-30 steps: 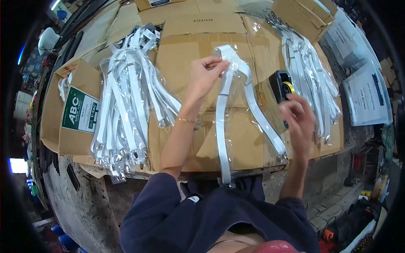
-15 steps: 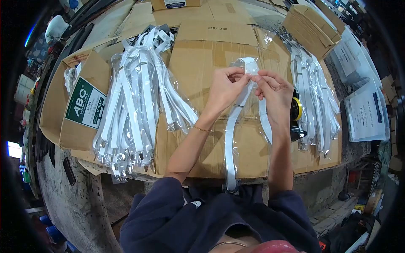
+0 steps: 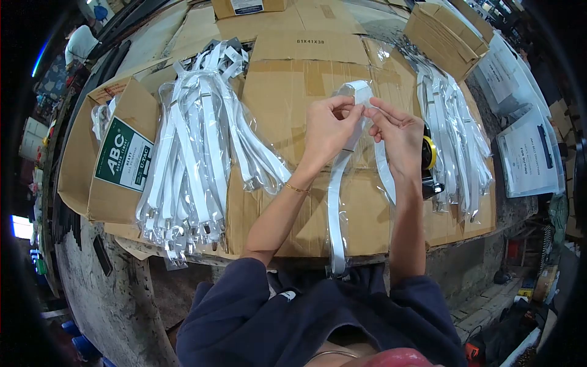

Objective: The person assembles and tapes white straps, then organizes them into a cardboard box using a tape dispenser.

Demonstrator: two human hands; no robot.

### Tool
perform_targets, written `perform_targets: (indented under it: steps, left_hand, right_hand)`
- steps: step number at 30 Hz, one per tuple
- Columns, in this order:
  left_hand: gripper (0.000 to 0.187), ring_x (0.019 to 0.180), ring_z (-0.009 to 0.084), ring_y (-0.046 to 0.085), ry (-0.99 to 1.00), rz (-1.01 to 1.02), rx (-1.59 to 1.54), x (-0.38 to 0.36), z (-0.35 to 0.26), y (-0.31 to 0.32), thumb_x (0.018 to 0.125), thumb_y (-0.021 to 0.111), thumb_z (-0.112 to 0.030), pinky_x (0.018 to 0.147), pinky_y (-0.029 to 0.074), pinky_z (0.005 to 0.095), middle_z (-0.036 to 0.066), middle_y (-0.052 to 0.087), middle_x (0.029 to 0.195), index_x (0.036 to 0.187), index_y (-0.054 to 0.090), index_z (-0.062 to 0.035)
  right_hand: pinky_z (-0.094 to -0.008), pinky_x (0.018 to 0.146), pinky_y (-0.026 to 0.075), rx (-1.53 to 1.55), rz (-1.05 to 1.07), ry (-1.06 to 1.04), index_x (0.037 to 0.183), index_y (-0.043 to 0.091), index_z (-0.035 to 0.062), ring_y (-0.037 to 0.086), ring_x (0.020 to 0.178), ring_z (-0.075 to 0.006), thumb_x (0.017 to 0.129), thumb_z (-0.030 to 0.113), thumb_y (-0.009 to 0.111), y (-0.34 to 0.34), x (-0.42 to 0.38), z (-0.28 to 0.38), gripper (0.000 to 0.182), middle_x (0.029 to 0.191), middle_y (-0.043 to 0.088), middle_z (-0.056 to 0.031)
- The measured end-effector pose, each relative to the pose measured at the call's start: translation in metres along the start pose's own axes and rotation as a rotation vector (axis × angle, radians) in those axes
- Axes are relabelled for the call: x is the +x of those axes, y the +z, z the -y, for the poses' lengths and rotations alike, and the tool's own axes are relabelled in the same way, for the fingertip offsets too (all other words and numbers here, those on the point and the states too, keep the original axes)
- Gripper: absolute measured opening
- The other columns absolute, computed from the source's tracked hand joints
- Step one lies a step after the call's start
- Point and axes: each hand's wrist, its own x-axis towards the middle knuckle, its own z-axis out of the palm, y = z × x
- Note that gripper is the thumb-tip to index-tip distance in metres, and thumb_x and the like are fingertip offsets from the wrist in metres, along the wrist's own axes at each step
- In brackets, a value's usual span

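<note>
A white belt (image 3: pixel 336 214) in a clear plastic sleeve is looped over in front of me, with one long end hanging to the table's front edge. My left hand (image 3: pixel 330 129) is closed, pinching the sleeved belt near the top of its loop. The fingertips of my right hand (image 3: pixel 400 139) are pinched together there too, almost touching the left fingertips. What exactly sits between the right fingertips is too small to make out. Partly hidden behind my right hand is a black and yellow tool (image 3: pixel 430 153).
Sleeved white belts (image 3: pixel 192 140) lie heaped on the left, more sleeved belts (image 3: pixel 451 137) on the right. Cardboard (image 3: pixel 287 92) covers the table. A labelled open carton (image 3: pixel 79 165) stands at left, another carton (image 3: pixel 449 40) at back right, beside clear plastic bins (image 3: pixel 529 156).
Both hands stay pinched at the top of the loop, with only slight finger movement. The view has shifted a little.
</note>
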Motion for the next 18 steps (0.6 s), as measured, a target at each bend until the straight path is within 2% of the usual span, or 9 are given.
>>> perform_targets:
  steps: [9,12,16,18]
  left_hand:
    - [0.023,0.069,0.0109,0.062,0.077,-0.030,0.075,-0.001,0.005,0.003,0.081,0.065,-0.014,0.062,0.048,0.0242,0.010,0.067,0.075,0.090,0.066,0.0078]
    - [0.022,0.070,0.0113,0.062,0.066,-0.032,0.083,0.000,0.008,0.005,0.082,0.065,-0.013,0.062,0.048,0.0244,0.010,0.067,0.075,0.090,0.066,0.0072]
    - [0.020,0.070,0.0111,0.062,0.076,-0.043,0.077,-0.001,0.007,0.008,0.082,0.064,-0.012,0.062,0.048,0.0244,0.010,0.067,0.076,0.090,0.066,0.0060]
    - [0.018,0.069,0.0104,0.061,0.087,-0.038,0.027,-0.002,0.010,0.011,0.083,0.064,-0.011,0.061,0.048,0.0244,0.009,0.067,0.076,0.090,0.066,0.0054]
  right_hand:
    - [-0.0178,0.050,0.040,-0.102,0.043,0.046,0.110,0.061,-0.0043,0.051,0.055,-0.0055,0.082,0.002,0.062,-0.005,0.002,0.002,0.029,0.081,0.067,-0.0055]
    - [-0.0175,0.049,0.040,-0.048,0.049,0.069,0.110,0.062,-0.0032,0.051,0.053,-0.0056,0.081,0.002,0.062,-0.006,0.003,-0.001,0.029,0.080,0.067,-0.0045]
    - [-0.0176,0.047,0.040,-0.128,-0.011,0.057,0.110,0.063,-0.0011,0.051,0.051,-0.0054,0.081,0.002,0.062,-0.001,0.001,-0.001,0.030,0.077,0.067,-0.0039]
    - [-0.0218,0.049,0.043,-0.188,-0.059,0.023,0.103,0.067,0.0032,0.053,0.051,-0.0071,0.078,0.007,0.063,0.000,0.000,-0.003,0.025,0.075,0.068,-0.0062]
